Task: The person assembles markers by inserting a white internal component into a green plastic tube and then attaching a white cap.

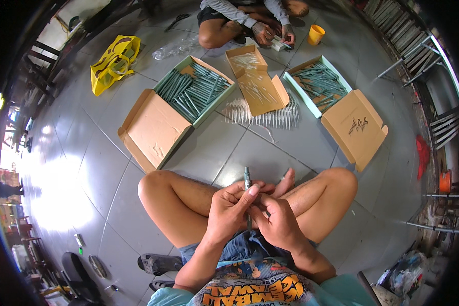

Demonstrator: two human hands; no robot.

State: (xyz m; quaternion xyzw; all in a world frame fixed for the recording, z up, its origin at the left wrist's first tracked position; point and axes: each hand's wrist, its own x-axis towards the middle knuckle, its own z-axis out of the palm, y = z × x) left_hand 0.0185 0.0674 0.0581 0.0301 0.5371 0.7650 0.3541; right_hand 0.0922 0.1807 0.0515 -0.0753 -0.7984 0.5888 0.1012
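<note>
**Head view: hands on a grey pen above crossed legs**

Grey floor tiles [86, 168] hold three open cardboard boxes: the largest [181, 107] and another [336, 104] full of grey-green sticks, the smallest [255, 79] between them. Nearer, left hand [229, 211] and right hand [278, 222] close together around a grey pen [247, 179], upright over the lap.

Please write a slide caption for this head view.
Seated cross-legged, both hands, left hand and right hand, hold a grey-green pen near open boxes of pens.
</note>
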